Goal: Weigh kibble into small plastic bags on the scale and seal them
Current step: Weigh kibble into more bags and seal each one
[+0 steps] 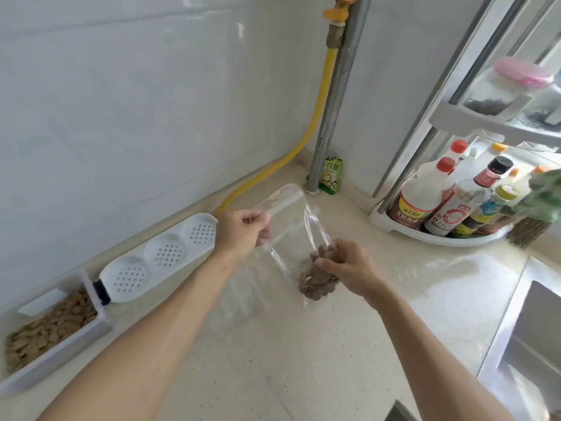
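Head view, clear zip-top plastic bag [291,235] held above the speckled beige tabletop [273,344], left hand [241,230] pinching its upper edge, right hand [349,267] gripping brown kibble [315,278] through its lower part, open white kibble container [54,332] far left of the bag.

The left hand [243,230] pinched the zip edge of a clear bag [288,229] held above the bench [273,344], while the right hand [349,268] gripped its lower part around a clump of brown kibble [315,278]. At the left, by the wall, stood an open tub [54,332] of paler kibble beside a white perforated tray [161,256]. Sauce bottles [449,202] crowded a corner rack [425,232] at the right.
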A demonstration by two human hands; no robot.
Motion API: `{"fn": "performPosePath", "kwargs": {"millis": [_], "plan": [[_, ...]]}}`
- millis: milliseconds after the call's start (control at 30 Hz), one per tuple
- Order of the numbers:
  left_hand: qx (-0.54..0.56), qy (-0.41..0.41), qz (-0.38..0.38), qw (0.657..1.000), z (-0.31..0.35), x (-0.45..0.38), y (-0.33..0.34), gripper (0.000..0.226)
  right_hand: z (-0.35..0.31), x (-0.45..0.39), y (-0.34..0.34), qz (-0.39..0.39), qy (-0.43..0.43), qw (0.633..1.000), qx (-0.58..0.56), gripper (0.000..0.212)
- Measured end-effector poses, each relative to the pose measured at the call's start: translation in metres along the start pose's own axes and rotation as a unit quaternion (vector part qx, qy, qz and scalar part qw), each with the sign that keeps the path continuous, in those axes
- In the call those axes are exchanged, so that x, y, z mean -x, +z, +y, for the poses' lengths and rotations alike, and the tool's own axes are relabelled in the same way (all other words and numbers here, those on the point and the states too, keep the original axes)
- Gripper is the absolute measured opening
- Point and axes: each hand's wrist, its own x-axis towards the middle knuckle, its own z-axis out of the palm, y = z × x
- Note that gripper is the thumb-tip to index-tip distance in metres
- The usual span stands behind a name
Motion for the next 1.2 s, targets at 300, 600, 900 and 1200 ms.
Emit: {"fn": "performPosePath", "kwargs": {"millis": [300,600,900,1200], "plan": [[-0.231,0.017,0.004,0.973,-0.036,-0.093,0.087,0.023,0.053,-0.087,-0.065,0.052,0.07,0.987,0.132,0.028],[-0.347,0.014,-0.019,0.938,-0.066,-0.118,0.111,0.02,0.083,-0.109,-0.061,0.081,0.086,0.958,0.26,0.052],[-0.381,0.023,0.005,0.924,-0.065,-0.103,0.091,0.041,0.078,-0.101,-0.053,0.113,0.049,0.947,0.298,0.056],[-0.388,0.063,0.035,0.919,-0.077,-0.034,-0.003,0.043,0.015,-0.077,0.037,0.041,-0.056,0.965,0.253,0.054]]}}
